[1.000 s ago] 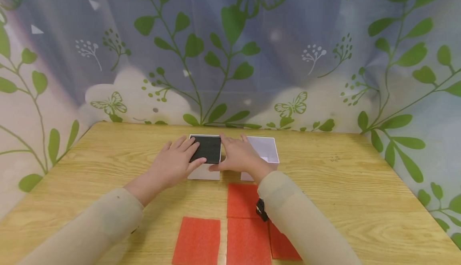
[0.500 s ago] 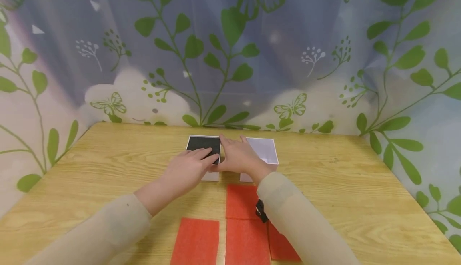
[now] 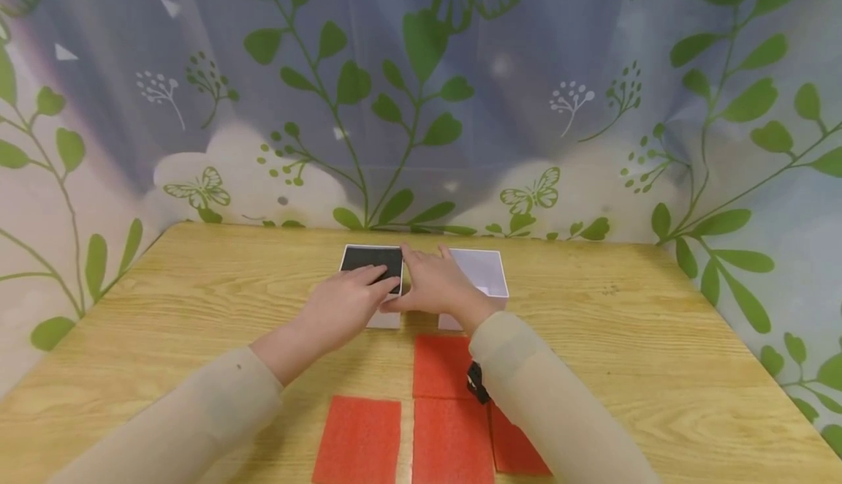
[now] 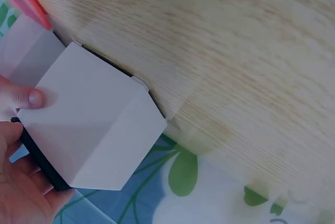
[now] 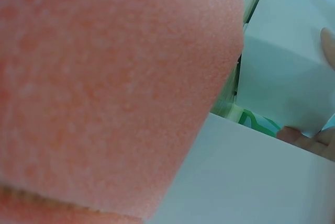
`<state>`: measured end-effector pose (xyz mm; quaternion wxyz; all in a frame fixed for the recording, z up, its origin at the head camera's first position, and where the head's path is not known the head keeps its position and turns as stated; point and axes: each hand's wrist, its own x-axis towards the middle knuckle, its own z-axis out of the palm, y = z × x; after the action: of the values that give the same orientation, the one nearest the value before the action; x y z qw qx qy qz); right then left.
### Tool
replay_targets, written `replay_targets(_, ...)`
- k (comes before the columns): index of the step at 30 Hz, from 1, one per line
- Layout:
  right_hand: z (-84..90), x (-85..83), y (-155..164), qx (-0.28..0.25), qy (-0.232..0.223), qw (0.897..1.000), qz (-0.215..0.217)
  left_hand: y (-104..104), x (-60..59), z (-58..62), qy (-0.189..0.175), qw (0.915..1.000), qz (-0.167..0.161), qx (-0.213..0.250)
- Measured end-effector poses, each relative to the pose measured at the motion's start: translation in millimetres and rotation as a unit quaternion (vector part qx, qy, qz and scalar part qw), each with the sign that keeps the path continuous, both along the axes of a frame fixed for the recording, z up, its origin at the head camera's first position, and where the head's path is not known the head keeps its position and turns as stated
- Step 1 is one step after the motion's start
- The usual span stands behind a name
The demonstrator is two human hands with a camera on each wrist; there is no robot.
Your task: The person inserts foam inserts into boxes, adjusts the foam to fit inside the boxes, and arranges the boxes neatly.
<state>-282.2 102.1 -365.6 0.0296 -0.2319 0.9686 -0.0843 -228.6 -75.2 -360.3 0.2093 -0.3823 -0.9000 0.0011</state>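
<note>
A small white box with a black square piece at its top stands near the back of the table. My left hand lies over that black piece, fingers extended across its front part. On the box's right side my right hand grips it, thumb on the front face and fingers along the side wall. In the left wrist view, the right thumb lies against the white face of the box, and the black piece shows as a dark strip along its edge.
An open white box stands just right of the first, partly behind the right hand. Several red felt-like squares lie on the wooden table at the front. Behind it hangs a curtain with a leaf print.
My left hand has moved right and its fingers are drawn nearer to the front of the black piece. The right hand and both boxes have hardly moved.
</note>
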Motion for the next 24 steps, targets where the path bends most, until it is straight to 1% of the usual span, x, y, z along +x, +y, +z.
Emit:
replay_targets(5,2.0,1.9,-0.3,0.012,0.011,1.0,0.008,-3.2,-3.3,-3.6,0.004,1.0,-0.003,0.003)
replay_targets(9,2.1,2.9,0.0,0.023,0.014,1.0,0.014,-6.4,-4.0,-5.8,0.017,0.9998,-0.006,-0.002)
replay_targets(14,3.4,2.7,1.1,0.024,0.01,0.999,0.019,-11.6,0.0,-4.6,0.04,0.9991,-0.014,-0.005)
replay_targets(16,4.6,2.9,1.4,0.024,0.008,1.0,0.015,-14.2,2.7,-3.2,0.041,0.999,-0.011,-0.013)
replay_targets(18,5.8,3.3,1.5,0.022,0.006,1.0,0.011,-16.1,4.9,-1.8,0.034,0.9992,-0.007,-0.021)
replay_targets(21,6.5,4.1,1.2,0.016,0.004,1.0,0.009,-17.6,6.3,-0.3,0.013,0.9994,0.007,-0.03)
replay_targets(24,5.3,4.5,0.3,0.013,0.003,1.0,0.015,-18.1,6.9,0.9,-0.005,0.9991,0.019,-0.038)
